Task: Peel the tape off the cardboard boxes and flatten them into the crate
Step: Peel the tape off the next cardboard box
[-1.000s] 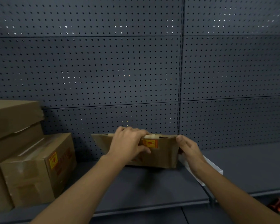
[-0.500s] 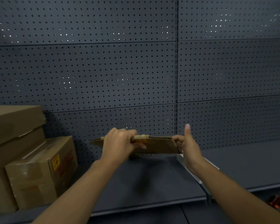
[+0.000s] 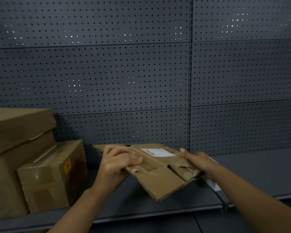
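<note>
The flattened cardboard box (image 3: pixel 160 169) was held in the air just above the dark shelf (image 3: pixel 158 209), in front of the grey pegboard wall (image 3: pixel 124 81). It lay nearly flat, tilted so its near corner dipped toward the person. Its brown surface was creased and scuffed, with a white printed label (image 3: pixel 158 152) on the far upper face and patches of clear tape giving a dull sheen. On the right part, loose flaps overlapped and left dark slits between them.

The left hand (image 3: pixel 118 163) gripped the box's left edge, fingers curled over the top and thumb underneath. The right hand (image 3: pixel 198 161) held the right edge, thumb stretched along the top face and fingers hidden below.

At the left of the shelf stood a sealed taped box (image 3: pixel 52 174) with a yellow and red sticker, touching a taller stack of larger boxes (image 3: pixel 15 132) beside it.
</note>
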